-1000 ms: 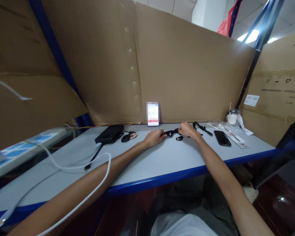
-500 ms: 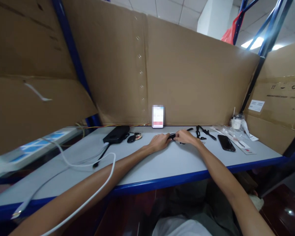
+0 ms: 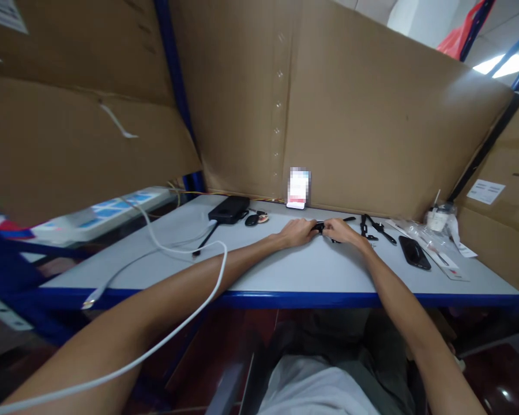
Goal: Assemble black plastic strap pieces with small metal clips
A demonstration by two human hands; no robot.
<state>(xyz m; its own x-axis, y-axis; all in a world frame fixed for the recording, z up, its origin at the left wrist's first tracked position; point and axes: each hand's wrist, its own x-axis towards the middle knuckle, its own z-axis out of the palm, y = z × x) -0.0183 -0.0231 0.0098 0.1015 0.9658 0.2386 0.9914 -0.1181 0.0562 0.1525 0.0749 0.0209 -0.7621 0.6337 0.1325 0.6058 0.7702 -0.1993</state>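
My left hand [image 3: 297, 232] and my right hand [image 3: 343, 231] rest close together on the grey table [image 3: 285, 271], fingers curled. Both pinch a small black strap-like part [image 3: 319, 226] that shows between them. Just right of my right hand lie more black straps [image 3: 374, 227], with a thin black piece [image 3: 348, 219] behind it. Most of the held part is hidden by my fingers.
A black phone [image 3: 414, 252] and clear packets [image 3: 432, 246] lie at the right, by a small white jar [image 3: 437, 218]. A black box [image 3: 229, 208] with cable, a key fob [image 3: 255, 218] and a white cable [image 3: 168, 251] lie left. Cardboard walls [image 3: 350, 121] back the table; a small card [image 3: 299, 188] leans there.
My hands have drawn closer together on the black part. The view has swung left and down, so everything on the table sits further right in the picture.
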